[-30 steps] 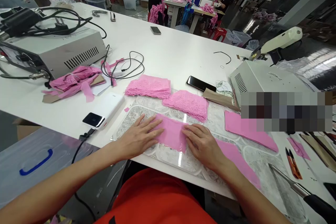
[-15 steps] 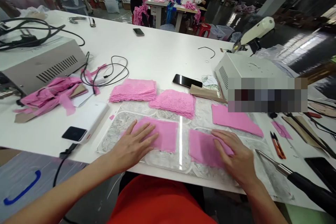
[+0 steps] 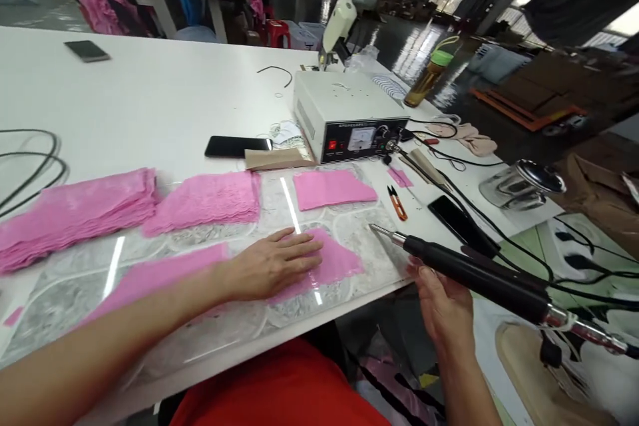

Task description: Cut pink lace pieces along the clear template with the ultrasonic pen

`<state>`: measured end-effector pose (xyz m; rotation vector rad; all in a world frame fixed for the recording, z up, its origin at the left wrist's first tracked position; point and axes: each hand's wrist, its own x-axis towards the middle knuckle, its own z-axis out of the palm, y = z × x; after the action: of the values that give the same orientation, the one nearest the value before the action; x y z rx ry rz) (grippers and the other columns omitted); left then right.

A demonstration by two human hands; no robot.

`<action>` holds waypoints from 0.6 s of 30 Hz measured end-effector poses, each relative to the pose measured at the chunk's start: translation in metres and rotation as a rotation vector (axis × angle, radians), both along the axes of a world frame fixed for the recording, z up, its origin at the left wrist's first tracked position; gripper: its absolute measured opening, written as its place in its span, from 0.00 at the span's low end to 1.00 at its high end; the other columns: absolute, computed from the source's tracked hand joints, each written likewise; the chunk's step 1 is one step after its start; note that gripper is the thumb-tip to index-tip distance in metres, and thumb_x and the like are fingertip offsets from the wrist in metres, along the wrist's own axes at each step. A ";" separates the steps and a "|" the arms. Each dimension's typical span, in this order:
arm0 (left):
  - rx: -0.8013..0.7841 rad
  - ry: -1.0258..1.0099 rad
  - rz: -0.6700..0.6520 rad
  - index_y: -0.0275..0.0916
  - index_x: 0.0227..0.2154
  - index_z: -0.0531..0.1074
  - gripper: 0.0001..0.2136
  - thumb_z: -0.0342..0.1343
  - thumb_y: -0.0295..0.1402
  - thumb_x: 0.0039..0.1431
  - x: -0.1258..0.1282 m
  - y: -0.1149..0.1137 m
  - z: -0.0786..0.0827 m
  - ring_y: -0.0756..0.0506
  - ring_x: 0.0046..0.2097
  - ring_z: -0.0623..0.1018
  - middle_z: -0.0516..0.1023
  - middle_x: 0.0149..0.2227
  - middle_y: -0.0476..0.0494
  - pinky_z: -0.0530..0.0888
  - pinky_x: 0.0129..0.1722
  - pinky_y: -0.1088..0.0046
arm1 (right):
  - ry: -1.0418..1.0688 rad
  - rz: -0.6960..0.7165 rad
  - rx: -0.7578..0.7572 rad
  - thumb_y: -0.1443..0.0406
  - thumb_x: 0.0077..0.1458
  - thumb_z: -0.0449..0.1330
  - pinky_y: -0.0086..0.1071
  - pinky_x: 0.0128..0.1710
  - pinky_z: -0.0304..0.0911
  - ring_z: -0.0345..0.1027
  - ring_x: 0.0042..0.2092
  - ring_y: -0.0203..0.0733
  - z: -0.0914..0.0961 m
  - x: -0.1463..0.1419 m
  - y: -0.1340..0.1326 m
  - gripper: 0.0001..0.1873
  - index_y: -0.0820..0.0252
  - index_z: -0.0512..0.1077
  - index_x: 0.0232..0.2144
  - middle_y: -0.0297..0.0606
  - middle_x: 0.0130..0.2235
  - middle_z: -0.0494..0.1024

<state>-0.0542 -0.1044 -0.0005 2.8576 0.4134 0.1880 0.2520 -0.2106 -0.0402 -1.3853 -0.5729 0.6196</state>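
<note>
My left hand (image 3: 274, 263) lies flat, fingers stretched out, on a pink fabric piece (image 3: 334, 259) on the clear-topped, marbled mat (image 3: 379, 246). Under my left forearm, another pink piece (image 3: 164, 273) is partly covered. My right hand (image 3: 444, 306) is at the table's front edge, its fingers curled round the underside of a black-handled ultrasonic cutter (image 3: 474, 273); the handle hides some fingertips. The cutter's metal tip points left over the mat. Beyond my left hand lie two stacks of pink lacy fabric (image 3: 90, 210), (image 3: 210, 200) and a flat pink stack (image 3: 334, 188).
A control box (image 3: 354, 106) with a dial stands behind the mat, cables running right. Orange snips (image 3: 397, 203), a dark phone (image 3: 462, 225), another phone (image 3: 237, 146) and a steel mug (image 3: 519, 186) lie or stand around. A bottle (image 3: 429, 76) is at the far edge.
The view has swung right. My right hand has left the right-hand pink piece and moved to the cutter's handle. My left hand has shifted from the left piece onto that right-hand piece.
</note>
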 end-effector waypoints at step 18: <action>-0.045 0.150 -0.169 0.42 0.66 0.51 0.24 0.42 0.42 0.71 0.058 0.012 -0.003 0.42 0.69 0.52 0.52 0.67 0.47 0.33 0.67 0.54 | 0.190 -0.144 0.522 0.61 0.45 0.62 0.55 0.56 0.61 0.71 0.42 0.40 0.013 -0.015 0.041 0.23 0.54 0.68 0.47 0.33 0.42 0.76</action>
<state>0.0037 -0.0919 -0.0032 2.8532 0.1988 -0.0667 0.2365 -0.1693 -0.0267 -0.8568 -0.4369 0.4380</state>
